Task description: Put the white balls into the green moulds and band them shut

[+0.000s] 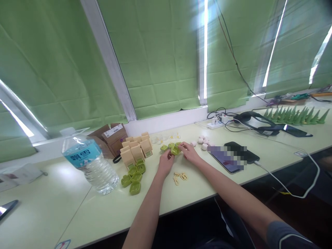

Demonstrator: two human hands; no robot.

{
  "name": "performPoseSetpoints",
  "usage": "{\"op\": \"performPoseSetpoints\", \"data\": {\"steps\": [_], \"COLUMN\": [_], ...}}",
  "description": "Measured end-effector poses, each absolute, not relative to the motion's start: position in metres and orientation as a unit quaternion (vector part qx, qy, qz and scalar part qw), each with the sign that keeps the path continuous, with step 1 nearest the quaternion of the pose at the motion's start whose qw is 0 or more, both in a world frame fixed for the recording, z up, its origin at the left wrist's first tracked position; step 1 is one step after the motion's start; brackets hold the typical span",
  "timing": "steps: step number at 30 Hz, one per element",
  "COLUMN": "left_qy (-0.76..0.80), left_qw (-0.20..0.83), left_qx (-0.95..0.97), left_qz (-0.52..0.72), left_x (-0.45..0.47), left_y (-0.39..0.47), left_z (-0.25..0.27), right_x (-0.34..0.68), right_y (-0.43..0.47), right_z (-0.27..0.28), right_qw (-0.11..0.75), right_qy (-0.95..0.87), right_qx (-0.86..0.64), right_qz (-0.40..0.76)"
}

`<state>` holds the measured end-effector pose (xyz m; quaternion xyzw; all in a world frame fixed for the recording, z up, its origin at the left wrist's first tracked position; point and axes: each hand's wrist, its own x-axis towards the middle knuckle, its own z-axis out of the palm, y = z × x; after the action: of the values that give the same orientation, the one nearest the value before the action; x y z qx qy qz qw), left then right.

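- Standing in the room, setting the clock on the green cup (175, 150), 12 toward the window wall.
- Green cup: up between both hands, open side showing, over the bench (197, 186).
- Left grip (165, 164): at 7 o'clock, fingers closed on the cup's near-left edge.
- Right grip (190, 154): at 3 o'clock, fingertips by the cup's right edge; can't tell whether pinching or just touching.
- Small lidded green pieces (164, 148): just beside the cup, 9 round to 1 o'clock, partly hidden by it.
- Clear pieces with yellow centres (177, 136): 10 to 12 o'clock, behind those.
- Pale yellow cords (183, 176): 5 to 6 o'clock, loose, between the forearms.
- More green cups (135, 187): 8 o'clock, bunched together.
- Beige boxes (137, 152): 9 o'clock, upright cluster.
- Water bottle (100, 169): 9 o'clock, farther out.
- Pinkish-white lumps (204, 147): near 3 o'clock, past right grip.
- Two phones (240, 152): 3 to 4 o'clock, well apart from the cup.
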<state>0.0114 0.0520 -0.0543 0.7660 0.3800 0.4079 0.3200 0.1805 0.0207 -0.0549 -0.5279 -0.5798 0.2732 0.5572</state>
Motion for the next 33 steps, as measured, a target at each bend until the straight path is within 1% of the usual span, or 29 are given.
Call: {"op": "performPoseSetpoints", "data": {"steps": [3, 5, 6, 8, 10, 15, 18, 20, 22, 24, 26, 27, 29, 33], "left_qy": [0.394, 0.402, 0.404, 0.406, 0.406, 0.405, 0.41, 0.41, 0.411, 0.414, 0.416, 0.416, 0.418, 0.428], "left_qw": [0.32, 0.313, 0.311, 0.308, 0.306, 0.304, 0.303, 0.305, 0.307, 0.301, 0.292, 0.288, 0.283, 0.29], "left_qx": [0.754, 0.753, 0.753, 0.756, 0.758, 0.761, 0.761, 0.761, 0.76, 0.758, 0.758, 0.758, 0.759, 0.75], "left_qz": [0.418, 0.417, 0.415, 0.411, 0.408, 0.406, 0.401, 0.399, 0.4, 0.404, 0.409, 0.411, 0.412, 0.412], "left_x": [0.011, 0.011, 0.01, 0.01, 0.01, 0.01, 0.01, 0.01, 0.01, 0.01, 0.01, 0.01, 0.01, 0.009], "left_y": [0.052, 0.052, 0.051, 0.05, 0.05, 0.05, 0.05, 0.05, 0.05, 0.051, 0.051, 0.052, 0.053, 0.055], "left_z": [-0.054, -0.053, -0.052, -0.052, -0.051, -0.05, -0.05, -0.05, -0.051, -0.051, -0.052, -0.052, -0.053, -0.053], "right_x": [0.194, 0.206, 0.213, 0.224, 0.23, 0.231, 0.23, 0.229, 0.227, 0.222, 0.214, 0.209, 0.199, 0.187], "right_y": [0.02, 0.021, 0.022, 0.023, 0.023, 0.025, 0.024, 0.024, 0.023, 0.021, 0.019, 0.017, 0.014, 0.01], "right_z": [-0.052, -0.052, -0.053, -0.055, -0.057, -0.059, -0.061, -0.06, -0.058, -0.054, -0.049, -0.047, -0.044, -0.043], "right_qw": [0.551, 0.508, 0.479, 0.418, 0.383, 0.39, 0.331, 0.314, 0.356, 0.437, 0.509, 0.532, 0.548, 0.549], "right_qy": [-0.567, -0.548, -0.542, -0.537, -0.536, -0.529, -0.555, -0.571, -0.572, -0.572, -0.579, -0.585, -0.606, -0.632], "right_qx": [-0.596, -0.662, -0.69, -0.732, -0.75, -0.753, -0.761, -0.756, -0.736, -0.691, -0.625, -0.593, -0.547, -0.511], "right_qz": [0.141, 0.063, 0.043, 0.042, 0.057, 0.046, 0.056, 0.064, 0.059, 0.071, 0.12, 0.148, 0.182, 0.195]}}
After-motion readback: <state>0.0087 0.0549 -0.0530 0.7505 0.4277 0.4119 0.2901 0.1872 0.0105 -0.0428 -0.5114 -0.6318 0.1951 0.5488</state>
